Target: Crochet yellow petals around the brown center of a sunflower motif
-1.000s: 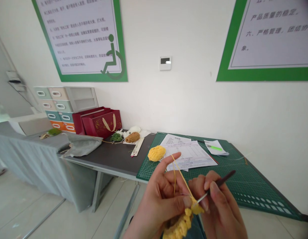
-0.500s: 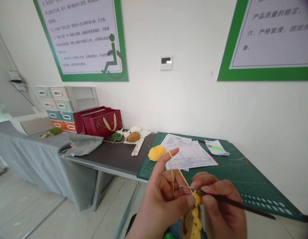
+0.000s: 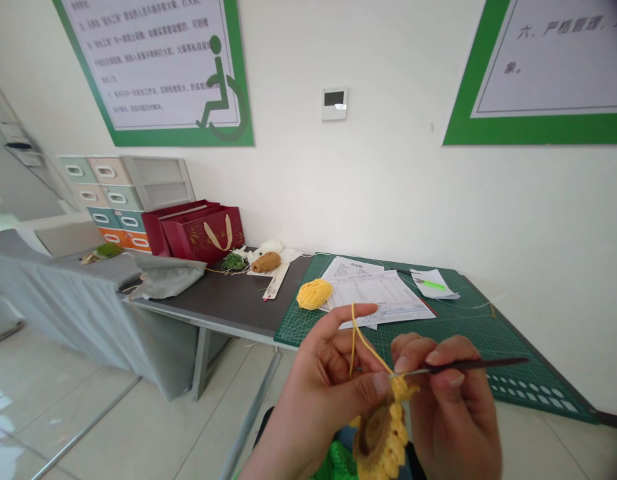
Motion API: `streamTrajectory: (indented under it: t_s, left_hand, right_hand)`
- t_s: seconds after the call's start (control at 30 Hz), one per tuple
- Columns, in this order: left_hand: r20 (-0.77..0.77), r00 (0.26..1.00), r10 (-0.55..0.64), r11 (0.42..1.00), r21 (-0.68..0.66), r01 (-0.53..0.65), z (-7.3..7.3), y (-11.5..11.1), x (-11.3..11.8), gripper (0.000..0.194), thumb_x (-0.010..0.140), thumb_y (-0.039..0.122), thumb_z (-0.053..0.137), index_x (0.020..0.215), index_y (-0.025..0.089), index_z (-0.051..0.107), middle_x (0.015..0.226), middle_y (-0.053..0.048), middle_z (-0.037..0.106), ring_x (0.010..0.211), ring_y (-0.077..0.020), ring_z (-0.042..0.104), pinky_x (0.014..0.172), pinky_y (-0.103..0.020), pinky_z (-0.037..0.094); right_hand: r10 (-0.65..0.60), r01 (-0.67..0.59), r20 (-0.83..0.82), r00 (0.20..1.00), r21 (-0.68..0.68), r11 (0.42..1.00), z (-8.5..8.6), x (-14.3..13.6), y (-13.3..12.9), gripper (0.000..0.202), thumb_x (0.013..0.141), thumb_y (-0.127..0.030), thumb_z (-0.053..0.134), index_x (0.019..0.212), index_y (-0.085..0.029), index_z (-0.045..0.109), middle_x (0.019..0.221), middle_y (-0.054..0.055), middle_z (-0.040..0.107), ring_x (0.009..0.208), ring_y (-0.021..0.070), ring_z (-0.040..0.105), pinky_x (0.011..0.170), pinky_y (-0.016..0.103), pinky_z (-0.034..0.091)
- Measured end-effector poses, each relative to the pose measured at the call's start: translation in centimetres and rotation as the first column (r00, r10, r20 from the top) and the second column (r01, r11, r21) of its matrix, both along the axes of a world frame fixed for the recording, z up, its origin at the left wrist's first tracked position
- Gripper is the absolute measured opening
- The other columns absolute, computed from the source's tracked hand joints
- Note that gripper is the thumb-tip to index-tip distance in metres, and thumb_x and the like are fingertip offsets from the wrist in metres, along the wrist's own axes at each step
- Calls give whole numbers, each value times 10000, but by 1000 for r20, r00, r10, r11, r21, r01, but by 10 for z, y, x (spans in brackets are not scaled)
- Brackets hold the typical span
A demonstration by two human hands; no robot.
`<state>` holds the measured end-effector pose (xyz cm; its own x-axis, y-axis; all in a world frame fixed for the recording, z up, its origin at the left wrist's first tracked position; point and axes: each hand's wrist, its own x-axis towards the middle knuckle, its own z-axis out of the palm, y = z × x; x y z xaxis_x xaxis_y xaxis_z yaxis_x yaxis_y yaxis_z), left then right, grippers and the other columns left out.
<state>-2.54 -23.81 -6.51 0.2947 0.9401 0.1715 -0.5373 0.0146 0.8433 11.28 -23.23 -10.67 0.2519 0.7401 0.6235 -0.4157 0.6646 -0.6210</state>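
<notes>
A piece of crochet work (image 3: 383, 437), brown in the middle with a yellow petal-like edge, hangs below my fingers. My left hand (image 3: 333, 393) pinches its top edge between thumb and fingers, and yellow yarn (image 3: 367, 341) runs over the raised index finger down to the stitches. In my right hand (image 3: 446, 393) is a crochet hook (image 3: 481, 365) with a dark handle, held nearly level. Its thin metal end is at the yellow stitches by my left thumb; the tip is partly hidden. Behind my hands a yellow yarn ball (image 3: 314, 294) sits on the green cutting mat (image 3: 508, 353).
Printed papers (image 3: 383, 297) and a green pen (image 3: 432, 285) lie on the mat. Further left are a brown yarn ball (image 3: 266, 262), green yarn (image 3: 233, 261), a grey cloth bag (image 3: 171, 279), red gift bags (image 3: 203, 233) and a drawer unit (image 3: 123, 193). A white wall stands behind the table.
The hook's handle has swung up from slanting down to nearly level. The crochet work has turned, so more of its brown middle shows. My left index finger has bent lower.
</notes>
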Motion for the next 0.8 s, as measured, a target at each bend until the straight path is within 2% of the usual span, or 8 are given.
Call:
streamTrajectory:
  t_s: [0.13,0.27,0.4,0.57,0.8]
  left_hand:
    - [-20,1000,-23,1000,5,23,-7,3,-1,567,773,175,906,1290,220,677,750,20,706,563,-51,553,495,-137,418]
    - [0,1000,-24,1000,-11,24,-7,2,0,533,772,183,906,1259,212,691,739,25,690,544,-49,546,467,-131,411]
    - [9,1000,-15,999,-38,15,-2,0,2,499,774,177,901,1229,188,695,731,27,679,547,-51,545,471,-134,425]
    - [16,1000,0,999,-47,1,-1,0,2,469,794,158,876,1225,180,693,727,28,668,558,-55,537,480,-137,426]
    - [20,1000,-9,999,-50,10,-3,0,2,448,804,174,861,1223,187,700,721,22,656,538,-61,518,469,-144,417]
  right_hand:
    - [-10,8,39,999,64,998,0,5,3,114,1016,-340,600,949,-248,604,749,-8,709,730,160,595,707,310,503]
    - [-56,32,131,990,184,982,0,14,8,64,1034,-285,564,998,-240,591,774,-2,747,704,170,614,722,357,487]
    - [-186,110,229,956,310,944,0,24,10,56,1016,-221,566,1031,-233,619,815,30,801,686,203,662,743,424,492]
    - [-344,199,263,901,455,868,-5,34,8,81,955,-147,616,1012,-193,652,884,70,824,732,238,716,714,462,541]
    - [-473,329,220,853,477,815,-14,31,7,100,920,-130,648,966,-215,676,872,57,822,725,256,735,675,484,568]
